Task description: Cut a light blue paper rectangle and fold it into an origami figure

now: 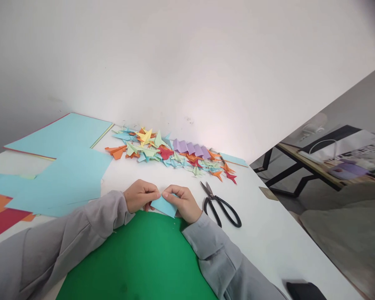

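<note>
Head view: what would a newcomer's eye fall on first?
Probably the bright heap of folded paper shapes near the wall, at the white table's back. Next, the green patch at the bottom, between grey sleeves. In the middle, the left hand and right hand pinch a small blue paper, with black-handled scissors to the right.
</note>
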{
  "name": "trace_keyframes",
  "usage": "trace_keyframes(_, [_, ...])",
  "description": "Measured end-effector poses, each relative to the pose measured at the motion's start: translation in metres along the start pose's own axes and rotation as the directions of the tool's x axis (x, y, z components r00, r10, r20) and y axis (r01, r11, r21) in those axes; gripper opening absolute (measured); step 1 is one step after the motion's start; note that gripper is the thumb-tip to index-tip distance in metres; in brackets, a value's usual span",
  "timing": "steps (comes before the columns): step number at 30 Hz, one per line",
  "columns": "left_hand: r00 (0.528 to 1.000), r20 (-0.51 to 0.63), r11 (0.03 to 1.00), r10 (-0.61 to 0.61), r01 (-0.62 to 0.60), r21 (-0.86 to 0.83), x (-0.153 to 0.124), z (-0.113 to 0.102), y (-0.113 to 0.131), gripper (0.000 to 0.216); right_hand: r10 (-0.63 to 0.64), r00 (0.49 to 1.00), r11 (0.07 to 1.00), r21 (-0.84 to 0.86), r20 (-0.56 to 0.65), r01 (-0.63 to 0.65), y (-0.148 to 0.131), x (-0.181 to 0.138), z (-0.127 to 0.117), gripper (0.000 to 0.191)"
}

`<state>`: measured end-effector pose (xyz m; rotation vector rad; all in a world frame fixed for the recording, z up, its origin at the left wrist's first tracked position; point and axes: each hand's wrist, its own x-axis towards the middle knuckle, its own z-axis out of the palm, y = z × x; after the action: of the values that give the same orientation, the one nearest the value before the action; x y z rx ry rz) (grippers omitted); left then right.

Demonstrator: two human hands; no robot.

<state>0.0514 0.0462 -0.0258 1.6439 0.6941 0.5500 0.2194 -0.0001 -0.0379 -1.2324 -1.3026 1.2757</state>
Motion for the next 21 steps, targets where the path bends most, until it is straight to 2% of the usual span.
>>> trace_keyframes(4, [0.998,-0.052,0.999,-0.032,0.03,-0.045,0.0008,-0.002,0.0033,0.025,0.003,0.995,0.99,0.138,-0.102,0.011,0.0045,0.0034,0.0006,0.032])
trace_keyframes(8, [0.993,-0.11,0.997,-0.045,0.038,-0.066,0.0022,-0.0056,0.0026,0.025,-0.03,0.987,0.973,0.222,-0.155,0.065,0.0066,0.0069,-0.0009,0.033])
trace_keyframes(13, [0.993,-0.117,0.999,0.012,-0.018,-0.051,0.0016,-0.0056,0.0009,0.026,-0.052,0.991,0.979,0.188,-0.124,0.075,0.0071,0.0063,-0.0024,0.033])
trace_keyframes(16, [0.993,-0.122,0.999,0.001,-0.005,-0.032,0.002,-0.0044,0.0011,0.028,-0.067,0.991,0.98,0.181,-0.118,0.088,0.0067,0.005,-0.0013,0.033])
trace_keyframes(21, [0.968,-0.251,1.0,-0.005,0.001,-0.017,0.0053,-0.0045,0.0004,0.027,-0.061,0.996,0.987,0.156,0.069,0.049,0.0044,0.0038,0.0009,0.033])
